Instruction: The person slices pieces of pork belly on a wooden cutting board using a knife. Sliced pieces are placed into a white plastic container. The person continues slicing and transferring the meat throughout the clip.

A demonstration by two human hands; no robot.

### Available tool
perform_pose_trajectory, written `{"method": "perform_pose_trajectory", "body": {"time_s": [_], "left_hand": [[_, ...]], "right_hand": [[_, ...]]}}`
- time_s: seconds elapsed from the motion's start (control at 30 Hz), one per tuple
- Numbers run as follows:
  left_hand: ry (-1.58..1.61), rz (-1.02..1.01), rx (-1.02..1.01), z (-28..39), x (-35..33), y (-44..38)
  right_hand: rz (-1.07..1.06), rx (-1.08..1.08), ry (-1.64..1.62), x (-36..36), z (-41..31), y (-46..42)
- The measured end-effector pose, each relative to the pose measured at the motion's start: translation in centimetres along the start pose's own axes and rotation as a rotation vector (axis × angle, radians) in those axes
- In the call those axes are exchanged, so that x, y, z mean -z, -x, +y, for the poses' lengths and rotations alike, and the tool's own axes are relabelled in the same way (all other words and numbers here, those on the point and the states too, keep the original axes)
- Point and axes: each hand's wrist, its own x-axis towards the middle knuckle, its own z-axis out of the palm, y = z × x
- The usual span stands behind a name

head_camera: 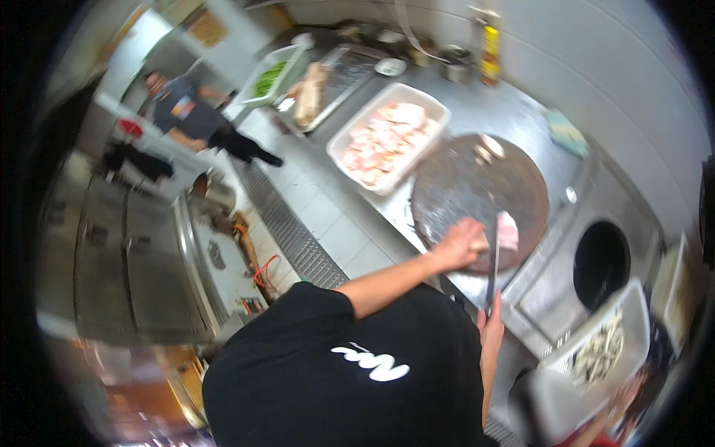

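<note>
A round chopping block (463,184) lies on the steel counter in front of me. My right hand (491,324) grips the handle of a kitchen knife (495,257), its blade edge-on over the block. Against the right side of the blade lies a pale pink slice of meat (508,231). Left of the blade, my left hand (461,245) has its fingers bent around a pale piece of meat (480,243), mostly hidden by the fingers. Small meat scraps (490,148) rest near the block's far edge.
A white tub (333,150) of cut meat stands left of the block. Beyond are a metal tray (349,72) and a basket (299,58) of green vegetables. At right, a person's hand (628,391) touches a white bin (637,313) holding greyish pieces. Another person (190,112) stands across the aisle.
</note>
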Motion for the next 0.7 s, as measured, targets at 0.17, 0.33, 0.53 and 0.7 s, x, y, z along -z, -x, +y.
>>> {"method": "perform_pose_trajectory", "body": {"time_s": [0.17, 0.33, 0.53, 0.7], "left_hand": [[0.054, 0.011, 0.026, 0.2, -0.1, 0.6], [0.08, 0.043, 0.038, 0.1, 0.1, 1.1], [0.115, 0.011, 0.056, -0.1, 0.8, 1.4], [0.18, -0.04, 0.025, -1.5, 1.0, 0.8]], "right_hand": [[-0.066, 0.082, 0.042, 0.3, 0.1, -1.4], [-0.107, 0.093, 0.064, 0.8, -0.4, -2.4], [-0.09, 0.088, 0.081, 0.5, -2.2, -3.4], [-0.031, 0.219, 0.044, -0.9, 0.1, -4.3]]}}
